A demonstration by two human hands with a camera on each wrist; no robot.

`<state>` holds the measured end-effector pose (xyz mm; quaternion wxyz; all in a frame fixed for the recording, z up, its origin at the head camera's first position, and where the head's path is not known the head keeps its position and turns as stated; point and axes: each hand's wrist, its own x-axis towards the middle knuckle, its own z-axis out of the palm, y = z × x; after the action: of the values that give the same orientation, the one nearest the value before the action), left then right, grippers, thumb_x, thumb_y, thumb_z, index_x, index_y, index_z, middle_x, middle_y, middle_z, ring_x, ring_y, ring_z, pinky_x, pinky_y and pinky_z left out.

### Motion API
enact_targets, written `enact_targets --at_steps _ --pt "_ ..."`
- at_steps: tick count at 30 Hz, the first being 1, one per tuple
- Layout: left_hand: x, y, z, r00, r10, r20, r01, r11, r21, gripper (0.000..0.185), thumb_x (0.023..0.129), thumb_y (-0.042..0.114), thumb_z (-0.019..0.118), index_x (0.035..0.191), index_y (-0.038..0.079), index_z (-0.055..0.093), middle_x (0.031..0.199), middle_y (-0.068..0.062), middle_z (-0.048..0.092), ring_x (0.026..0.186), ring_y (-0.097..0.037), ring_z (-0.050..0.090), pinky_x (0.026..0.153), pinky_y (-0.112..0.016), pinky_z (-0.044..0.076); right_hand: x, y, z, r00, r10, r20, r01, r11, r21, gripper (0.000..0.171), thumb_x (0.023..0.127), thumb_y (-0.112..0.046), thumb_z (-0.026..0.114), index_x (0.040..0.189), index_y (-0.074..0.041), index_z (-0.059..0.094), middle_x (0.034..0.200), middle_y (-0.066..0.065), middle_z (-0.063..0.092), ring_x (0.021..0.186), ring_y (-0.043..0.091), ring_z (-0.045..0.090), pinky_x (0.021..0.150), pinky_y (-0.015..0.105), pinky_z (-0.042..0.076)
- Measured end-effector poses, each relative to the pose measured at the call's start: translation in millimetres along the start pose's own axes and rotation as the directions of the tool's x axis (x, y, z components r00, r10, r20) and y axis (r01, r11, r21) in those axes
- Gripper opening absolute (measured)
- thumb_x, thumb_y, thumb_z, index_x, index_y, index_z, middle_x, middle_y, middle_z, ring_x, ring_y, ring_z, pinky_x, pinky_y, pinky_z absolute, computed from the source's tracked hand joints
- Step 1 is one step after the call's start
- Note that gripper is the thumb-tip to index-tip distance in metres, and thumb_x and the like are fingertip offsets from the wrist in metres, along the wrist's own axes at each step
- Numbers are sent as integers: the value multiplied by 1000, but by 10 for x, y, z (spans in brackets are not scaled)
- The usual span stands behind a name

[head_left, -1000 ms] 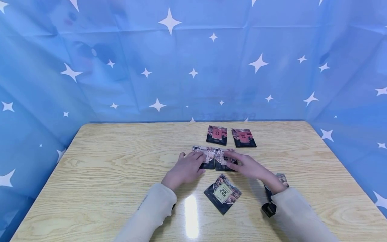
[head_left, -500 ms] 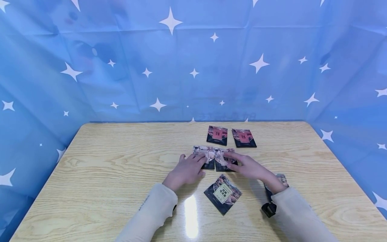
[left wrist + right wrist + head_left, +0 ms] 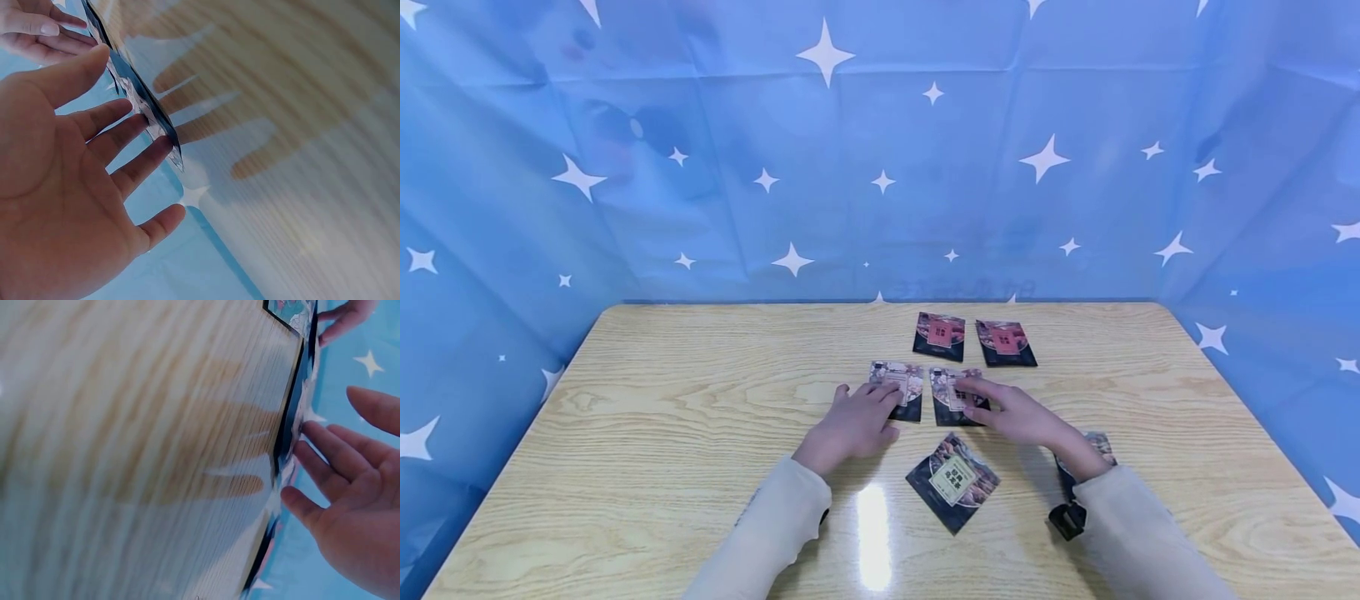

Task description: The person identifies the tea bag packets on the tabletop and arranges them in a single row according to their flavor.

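Note:
Two dark snack packets lie side by side mid-table. My left hand rests flat with straight fingers on the left packet; the left wrist view shows its fingertips touching that packet's edge. My right hand lies flat with fingers on the right packet, and its fingertips meet the packet's edge in the right wrist view. A narrow gap separates the two packets.
Two red-labelled packets lie further back. A green-labelled packet lies tilted near me between my arms. Another packet shows partly behind my right wrist. The wooden table is ringed by a blue starred curtain.
My left hand has slid the left packet a little to the left, opening a gap between the two middle packets. The right hand has stayed put.

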<state>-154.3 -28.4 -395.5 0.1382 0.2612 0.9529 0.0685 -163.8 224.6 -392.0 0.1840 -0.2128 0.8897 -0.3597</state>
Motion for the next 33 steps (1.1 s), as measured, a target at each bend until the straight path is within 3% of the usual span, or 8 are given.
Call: enact_targets --at_steps 5,12,24,33 --pt "-109 -150 1 1000 -17 -18 16 999 -27 54 94 36 48 143 16 34 148 -1 27 133 -25 26 102 -57 20 -9 10 5 1000 -3 0 3 1000 -7 46 96 -16 48 140 -6 36 144 21 29 130 38 28 95 53 36" --pt "-360 -496 -1 997 -57 -43 53 994 -92 53 95 32 48 141 10 36 147 -7 28 132 -33 27 100 -60 21 -43 -10 -7 1000 -14 -3 14 999 -33 47 96 -18 48 140 -6 36 142 21 33 128 39 31 95 54 35" --pt "-984 -1177 -34 985 -132 -111 110 976 -186 51 95 27 50 138 4 38 144 -17 31 127 -43 30 93 -69 19 -32 -7 -14 1000 -15 3 15 1000 -23 47 96 -17 48 140 -7 36 141 20 35 127 38 33 95 54 35" --pt "-1395 -1589 -4 970 -207 -126 160 938 -308 53 94 33 50 137 4 40 142 -21 32 123 -50 28 89 -69 14 -14 7 -6 1000 -21 8 22 999 -24 47 96 -18 48 140 -7 36 141 19 35 127 38 33 96 54 35"
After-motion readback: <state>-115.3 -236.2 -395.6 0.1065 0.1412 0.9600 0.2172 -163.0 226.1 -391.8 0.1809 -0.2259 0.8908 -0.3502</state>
